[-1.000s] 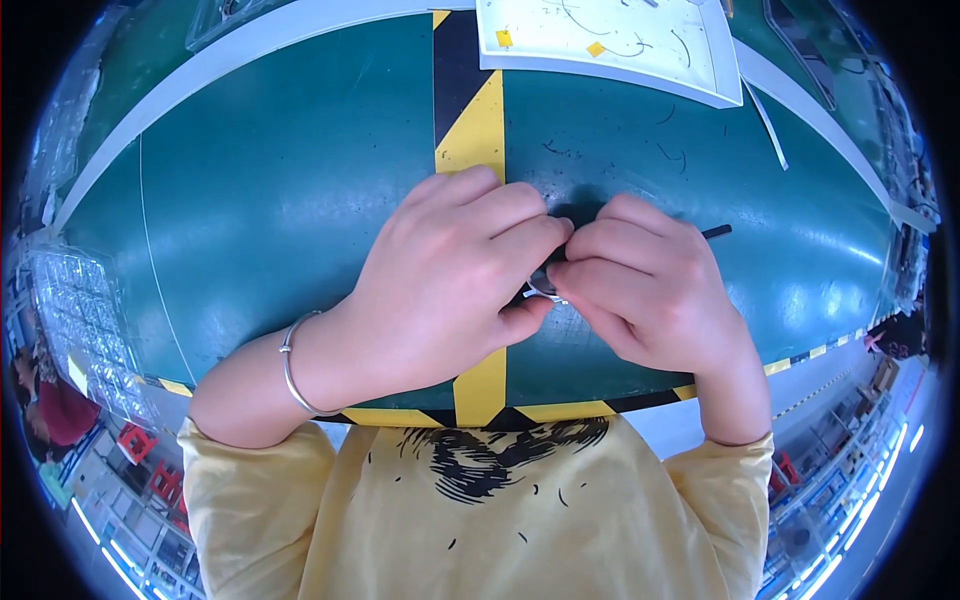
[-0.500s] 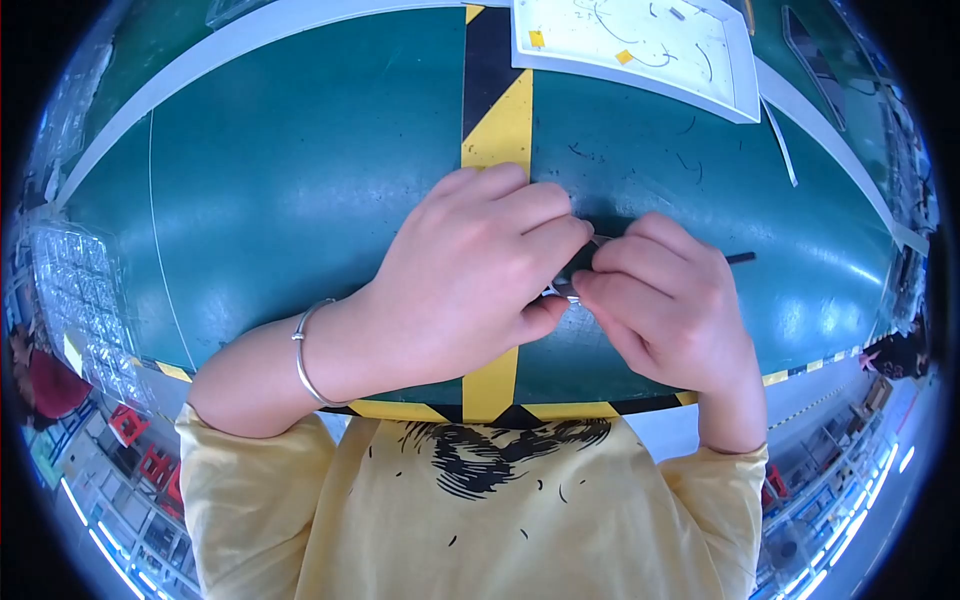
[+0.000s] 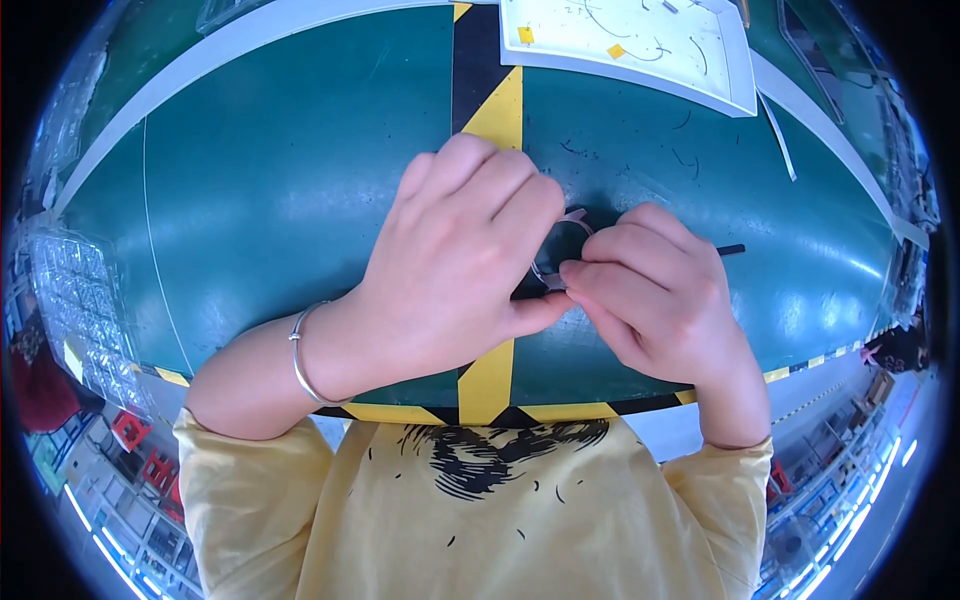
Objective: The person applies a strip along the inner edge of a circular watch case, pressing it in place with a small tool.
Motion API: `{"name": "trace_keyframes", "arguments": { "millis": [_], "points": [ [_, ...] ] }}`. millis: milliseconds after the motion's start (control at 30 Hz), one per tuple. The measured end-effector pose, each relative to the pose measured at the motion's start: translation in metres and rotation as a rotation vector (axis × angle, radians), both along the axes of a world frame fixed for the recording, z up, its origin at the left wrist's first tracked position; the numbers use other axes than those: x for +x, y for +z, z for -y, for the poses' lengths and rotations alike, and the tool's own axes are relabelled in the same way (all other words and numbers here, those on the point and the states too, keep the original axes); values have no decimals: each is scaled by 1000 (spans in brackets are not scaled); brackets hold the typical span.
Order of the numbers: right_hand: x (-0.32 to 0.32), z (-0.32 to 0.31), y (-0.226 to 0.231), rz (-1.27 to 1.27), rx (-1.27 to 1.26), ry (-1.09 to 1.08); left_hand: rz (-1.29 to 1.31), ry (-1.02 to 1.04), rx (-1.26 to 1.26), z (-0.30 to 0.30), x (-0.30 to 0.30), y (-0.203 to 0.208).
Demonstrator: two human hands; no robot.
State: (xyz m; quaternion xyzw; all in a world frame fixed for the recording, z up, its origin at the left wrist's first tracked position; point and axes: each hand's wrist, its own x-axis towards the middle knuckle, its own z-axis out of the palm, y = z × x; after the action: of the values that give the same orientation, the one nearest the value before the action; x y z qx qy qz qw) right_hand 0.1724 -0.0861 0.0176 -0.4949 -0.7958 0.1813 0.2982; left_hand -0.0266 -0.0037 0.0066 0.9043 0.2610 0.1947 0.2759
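While the bare left hand [image 3: 470, 240] and the bare right hand [image 3: 655, 285] meet over the smooth, dark green tabletop [image 3: 270, 180], a thin, silvery, ring-shaped piece [image 3: 552, 283] stands between them; its rim is narrow and curved, paler at the near end, where it widens into a small flat part, and its middle looks dark; finer detail is too small to make out. The ring-shaped piece lies just right of the left hand's curled fingers, which hide part of its left side; the left thumb reaches right along its near end, set apart from the index finger, and whether these two grip it I cannot tell; the right thumb and index finger are pinched narrow on its near right edge. Beyond the right hand's knuckles, on the right, a short, black, straight rod [image 3: 734, 249] sticks out, held or lying I cannot tell; on the far side stands a shallow white rectangular tray [image 3: 640, 78], with small yellow squares [image 3: 616, 51] and dark, curved strands inside.
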Motion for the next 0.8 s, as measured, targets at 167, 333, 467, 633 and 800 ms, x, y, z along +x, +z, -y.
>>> {"name": "trace_keyframes", "arguments": {
  "millis": [167,333,467,633,800],
  "points": [
    [2,0,-5,-17,7,13,38,-10,3,-6,-2,2],
    [-2,1,-5,3,-1,4,47,-112,-68,-10,-8,0],
    [-7,2,-9,15,53,-40,51,-97,-81,-9,-7,1],
    [-5,3,-10,7,44,-27,4,-94,-49,-9,-7,3],
    [-5,2,-11,-10,29,-11,52,-185,-148,-19,-7,4]
  ]
}}
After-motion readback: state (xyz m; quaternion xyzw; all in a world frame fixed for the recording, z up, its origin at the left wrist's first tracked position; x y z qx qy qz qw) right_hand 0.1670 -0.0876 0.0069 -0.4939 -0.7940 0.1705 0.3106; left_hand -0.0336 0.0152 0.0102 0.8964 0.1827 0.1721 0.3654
